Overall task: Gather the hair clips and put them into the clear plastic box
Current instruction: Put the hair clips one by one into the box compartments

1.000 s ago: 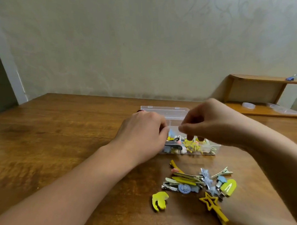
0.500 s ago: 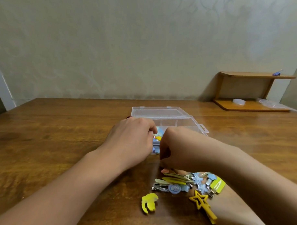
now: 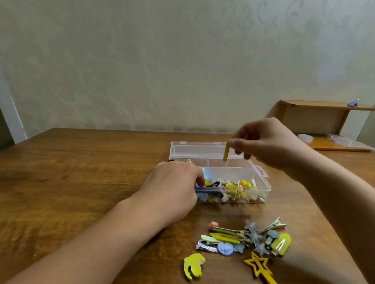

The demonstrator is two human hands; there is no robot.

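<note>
A pale patterned wall rises behind the glossy brown wooden table [image 3: 67,188] where I work. My right hand [image 3: 269,145] is raised over the clear plastic box [image 3: 262,181], thumb and forefinger pinching the top of a slim yellow clip [image 3: 226,153] — it hangs upright, long axis vertical, lower end pointing into the box. My left hand [image 3: 173,189] lies knuckles-up against the box's left end, fingers curled on its rim. Below my right wrist lies the loose pile of clips [image 3: 245,238] — metal, matte plastic, star shapes — with a yellow star clip [image 3: 259,266] nearest me.
</note>
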